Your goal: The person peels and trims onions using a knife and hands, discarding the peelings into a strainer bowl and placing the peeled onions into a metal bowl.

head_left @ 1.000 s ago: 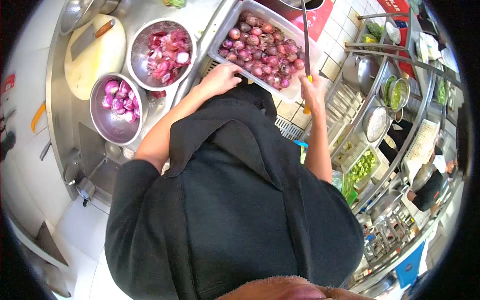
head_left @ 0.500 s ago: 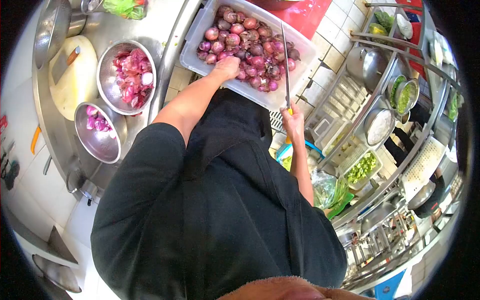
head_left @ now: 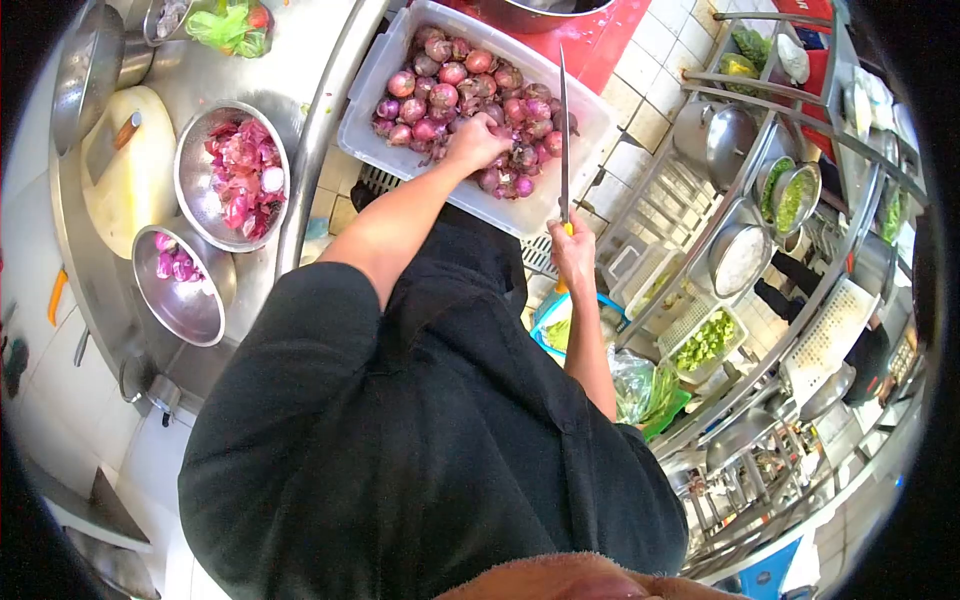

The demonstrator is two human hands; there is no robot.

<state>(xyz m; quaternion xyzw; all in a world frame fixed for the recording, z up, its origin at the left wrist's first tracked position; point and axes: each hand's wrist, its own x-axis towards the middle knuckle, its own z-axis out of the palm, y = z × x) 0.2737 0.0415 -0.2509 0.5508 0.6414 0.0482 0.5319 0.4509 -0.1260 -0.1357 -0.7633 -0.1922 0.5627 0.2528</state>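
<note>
A translucent plastic bin (head_left: 367,128) holds a heap of unpeeled red onions (head_left: 443,95). My left hand (head_left: 477,145) reaches into it, its fingers curled down among the onions; whether they grip one is hidden. At the bin's right front corner, my right hand (head_left: 573,250) is closed round the yellow handle of a long knife (head_left: 565,140), blade pointing away from me. To the left, a perforated bowl (head_left: 187,165) contains onion skins and a pale onion piece. A smaller metal bowl (head_left: 205,318) beside it has peeled purple onions (head_left: 178,265).
A round cutting board (head_left: 120,205) with a cleaver (head_left: 105,150) lies at the far left of the steel counter (head_left: 300,60). A pot (head_left: 560,18) stands on a red surface. Racks (head_left: 690,240) with pans and vegetables line the right, where another person's dark sleeve (head_left: 868,365) shows.
My left hand has moved from the bin's near edge into the onions, then slightly right among them. My right hand, still round the knife, has shifted left and down.
</note>
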